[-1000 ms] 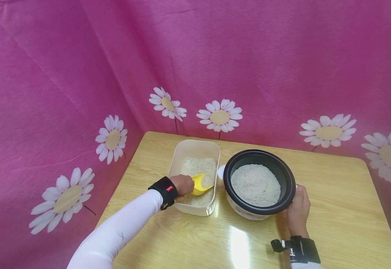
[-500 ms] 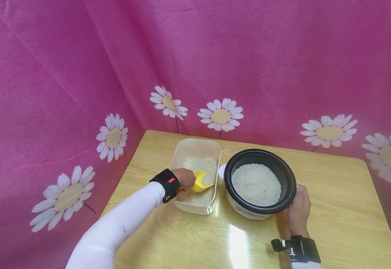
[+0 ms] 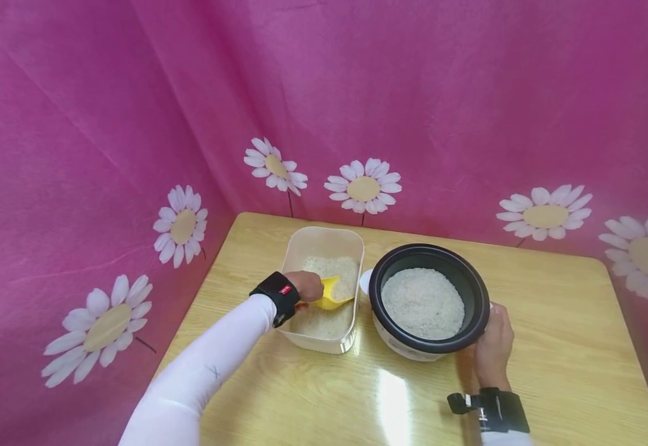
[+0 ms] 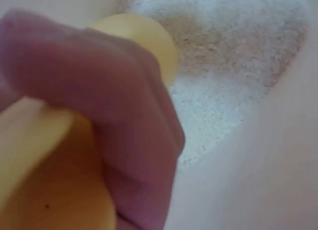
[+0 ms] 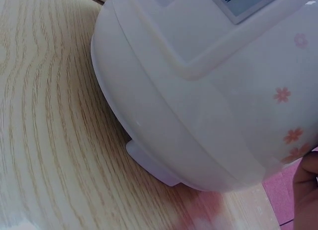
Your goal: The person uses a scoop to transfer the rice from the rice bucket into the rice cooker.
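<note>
My left hand [image 3: 307,287] grips the handle of a yellow scoop [image 3: 332,296] inside a pale rectangular container [image 3: 300,248]. Rice [image 3: 326,323] covers the container's bottom, and some lies in the scoop's mouth. Up close in the left wrist view, curled fingers [image 4: 134,111] wrap the yellow scoop [image 4: 54,180]. To the right stands a white rice cooker [image 3: 407,350] with a black rim and a heap of rice [image 3: 424,303] inside. My right hand [image 3: 494,347] holds its right side handle. The right wrist view shows the flower-printed cooker body [image 5: 208,125].
Container and cooker stand side by side on a light wooden table [image 3: 569,347]. A pink cloth [image 3: 441,93] printed with daisies hangs behind and to the left. The cooker's white left handle [image 3: 365,282] is close to the container's right wall.
My left hand and the scoop have shifted slightly toward the back inside the container. The right hand has stayed on the cooker. The head view has shifted slightly.
</note>
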Available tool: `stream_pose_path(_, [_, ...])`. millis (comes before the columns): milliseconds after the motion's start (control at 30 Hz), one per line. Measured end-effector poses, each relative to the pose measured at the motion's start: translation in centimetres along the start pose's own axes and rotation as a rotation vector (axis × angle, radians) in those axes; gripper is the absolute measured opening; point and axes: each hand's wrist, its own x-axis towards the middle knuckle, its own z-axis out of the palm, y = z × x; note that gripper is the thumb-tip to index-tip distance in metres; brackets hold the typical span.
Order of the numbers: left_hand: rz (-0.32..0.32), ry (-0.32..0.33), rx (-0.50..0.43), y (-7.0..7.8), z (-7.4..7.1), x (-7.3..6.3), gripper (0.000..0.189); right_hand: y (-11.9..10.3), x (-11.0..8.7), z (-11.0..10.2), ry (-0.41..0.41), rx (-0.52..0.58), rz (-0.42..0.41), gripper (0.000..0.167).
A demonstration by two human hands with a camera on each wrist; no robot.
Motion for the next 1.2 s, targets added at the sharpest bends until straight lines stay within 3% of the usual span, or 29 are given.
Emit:
stream_pose_path(33, [-0.017, -0.022, 0.142, 1.3, -0.9, -0.7, 0.017, 0.0, 0.0, 0.0, -0.001, 0.005, 0.003, 0.039])
stream_pose_path(133, [-0.069, -0.034, 0.087, 2.8, -1.8, -2.5, 0.023, -0.1, 0.0, 0.2, 0.006, 0.022, 0.019, 0.038])
stream_pose_path(233, [-0.095, -0.013, -0.060, 2.9, -1.8, -3.4, 0.032, -0.1, -0.1, 0.3, 0.011, 0.029, 0.022, 0.038])
stream_pose_path(500, [-0.091, -0.049, -0.260, 1.1, -0.6, -2.1, 0.038, -0.2, -0.4, 0.5, 0.020, -0.016, 0.031, 0.040])
stream_pose_path(800, [-0.096, 0.010, -0.251, 0.9, -0.1, -1.2, 0.038, -0.3, -0.2, 0.4, 0.062, 0.037, 0.017, 0.037])
stream_pose_path(1200, [-0.106, 0.046, -0.213, 1.3, 0.3, -1.6, 0.047, -0.3, -0.3, 0.2, 0.057, -0.029, 0.002, 0.041])
